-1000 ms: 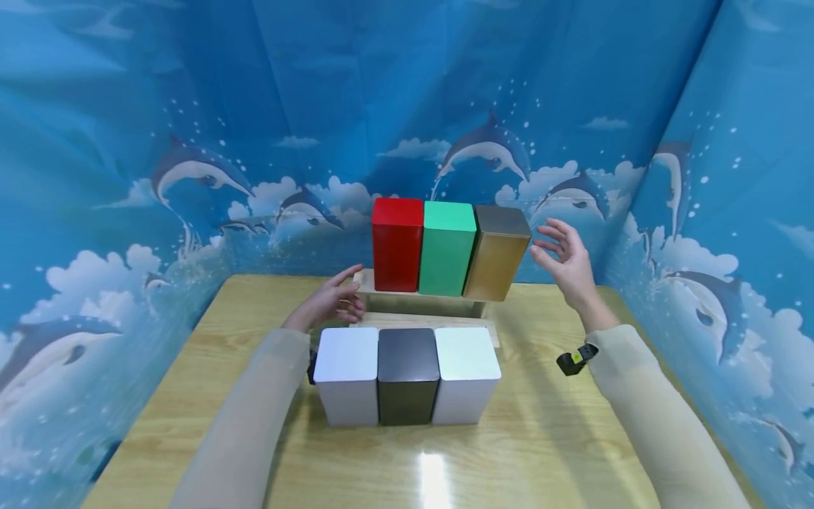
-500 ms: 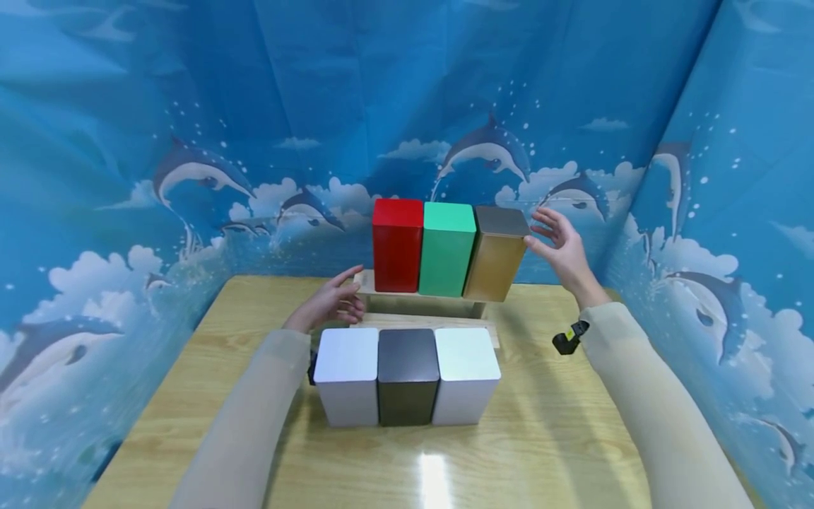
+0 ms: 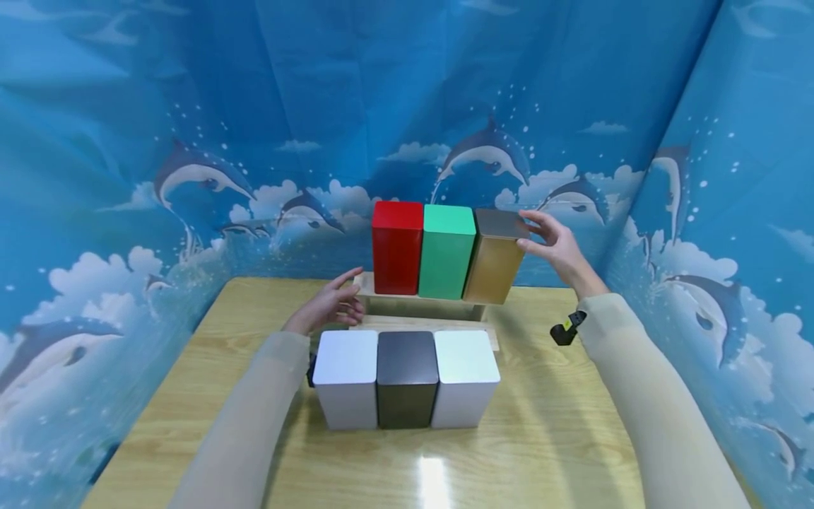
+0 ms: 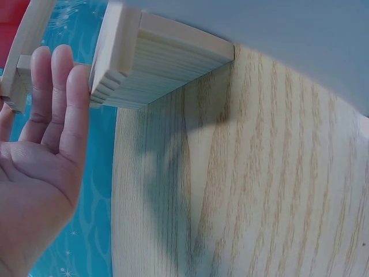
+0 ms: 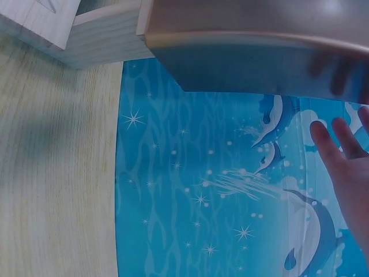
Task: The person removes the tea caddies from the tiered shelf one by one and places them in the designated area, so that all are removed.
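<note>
Three tall rectangular boxes, one red (image 3: 398,247), one green (image 3: 448,252) and one gold with a dark top (image 3: 494,268), stand side by side on the upper step of a wooden rack (image 3: 420,324). The gold one leans slightly outward in the head view. My right hand (image 3: 555,247) is at its upper right side, fingertips close by the top edge. In the right wrist view these fingers (image 5: 330,144) are extended, mirrored in the box's shiny side. At the rack's left end is my left hand (image 3: 327,304), fingers (image 4: 75,109) loosely straight beside the wood, holding nothing.
In front of the rack stands a row of a white box (image 3: 346,382), a black box (image 3: 407,382) and another white box (image 3: 466,382). The wooden table (image 3: 540,424) is bounded by a blue dolphin-print curtain (image 3: 356,127) behind and at the sides.
My right hand has moved left, from beside the gold box to right at its upper edge. The left hand and the boxes have stayed in place.
</note>
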A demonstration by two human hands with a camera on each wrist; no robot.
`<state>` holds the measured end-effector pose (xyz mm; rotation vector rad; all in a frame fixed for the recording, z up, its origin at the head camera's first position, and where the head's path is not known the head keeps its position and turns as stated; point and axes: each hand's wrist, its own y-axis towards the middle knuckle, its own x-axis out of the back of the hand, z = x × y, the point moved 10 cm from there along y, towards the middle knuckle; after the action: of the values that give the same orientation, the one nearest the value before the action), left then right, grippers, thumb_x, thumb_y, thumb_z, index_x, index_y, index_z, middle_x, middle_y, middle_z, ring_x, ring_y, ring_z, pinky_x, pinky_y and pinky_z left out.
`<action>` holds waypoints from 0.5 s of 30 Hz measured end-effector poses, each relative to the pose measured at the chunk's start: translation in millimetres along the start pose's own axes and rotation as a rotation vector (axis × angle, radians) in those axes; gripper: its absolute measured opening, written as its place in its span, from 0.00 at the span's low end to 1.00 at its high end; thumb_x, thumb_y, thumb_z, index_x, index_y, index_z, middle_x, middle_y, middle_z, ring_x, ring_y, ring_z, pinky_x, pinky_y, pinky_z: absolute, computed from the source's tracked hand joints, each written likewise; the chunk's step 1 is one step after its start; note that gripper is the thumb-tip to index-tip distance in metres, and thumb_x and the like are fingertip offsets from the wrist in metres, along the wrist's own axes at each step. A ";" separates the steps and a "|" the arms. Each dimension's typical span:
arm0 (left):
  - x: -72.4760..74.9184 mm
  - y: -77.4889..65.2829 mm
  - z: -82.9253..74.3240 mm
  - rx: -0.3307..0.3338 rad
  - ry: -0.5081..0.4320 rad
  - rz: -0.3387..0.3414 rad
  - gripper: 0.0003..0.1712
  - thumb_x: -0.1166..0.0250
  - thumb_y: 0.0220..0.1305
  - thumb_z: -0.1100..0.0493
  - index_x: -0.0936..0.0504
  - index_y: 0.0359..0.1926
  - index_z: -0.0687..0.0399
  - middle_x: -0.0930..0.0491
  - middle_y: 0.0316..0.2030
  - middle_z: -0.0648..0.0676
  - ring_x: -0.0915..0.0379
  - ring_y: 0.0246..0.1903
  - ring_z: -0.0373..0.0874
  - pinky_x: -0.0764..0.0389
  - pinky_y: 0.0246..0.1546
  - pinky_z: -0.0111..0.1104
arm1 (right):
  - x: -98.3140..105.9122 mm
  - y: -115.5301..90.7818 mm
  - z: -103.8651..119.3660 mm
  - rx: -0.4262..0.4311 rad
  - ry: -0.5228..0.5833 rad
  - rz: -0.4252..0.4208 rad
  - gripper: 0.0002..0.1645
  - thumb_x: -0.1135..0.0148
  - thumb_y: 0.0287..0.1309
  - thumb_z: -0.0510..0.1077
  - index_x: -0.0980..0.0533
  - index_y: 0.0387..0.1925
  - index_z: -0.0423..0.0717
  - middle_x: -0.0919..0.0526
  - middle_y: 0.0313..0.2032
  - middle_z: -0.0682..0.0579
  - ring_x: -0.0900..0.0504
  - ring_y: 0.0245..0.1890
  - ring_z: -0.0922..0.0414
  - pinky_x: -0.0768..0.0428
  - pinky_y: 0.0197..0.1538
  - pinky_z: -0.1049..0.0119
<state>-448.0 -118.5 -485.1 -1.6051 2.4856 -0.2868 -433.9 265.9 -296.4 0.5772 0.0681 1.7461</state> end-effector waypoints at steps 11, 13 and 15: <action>-5.2 3.5 -0.2 -0.012 -0.004 0.018 0.32 0.47 0.68 0.46 0.47 0.70 0.29 0.25 0.42 0.71 0.20 0.34 0.56 0.20 0.38 0.48 | 3.5 0.0 -0.3 -0.023 0.011 -0.011 0.30 0.36 0.56 0.40 0.32 0.61 0.41 0.34 0.62 0.47 0.35 0.60 0.53 0.27 0.52 0.69; -2.5 2.4 0.9 -0.007 -0.002 0.006 0.32 0.47 0.67 0.46 0.47 0.70 0.28 0.23 0.39 0.69 0.20 0.34 0.56 0.20 0.38 0.48 | 3.0 -0.3 0.9 -0.019 0.032 -0.025 0.29 0.35 0.55 0.40 0.31 0.58 0.40 0.34 0.62 0.47 0.33 0.59 0.54 0.26 0.51 0.69; -1.3 1.4 1.0 -0.004 0.004 0.001 0.32 0.47 0.67 0.45 0.47 0.70 0.28 0.23 0.38 0.67 0.20 0.34 0.56 0.20 0.38 0.48 | 3.5 -1.5 1.8 -0.020 0.045 -0.039 0.28 0.34 0.54 0.40 0.30 0.56 0.40 0.35 0.62 0.47 0.32 0.58 0.55 0.26 0.50 0.69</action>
<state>-448.5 -116.8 -486.3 -1.6068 2.4910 -0.2847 -432.3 269.1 -294.1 0.5183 0.0928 1.7205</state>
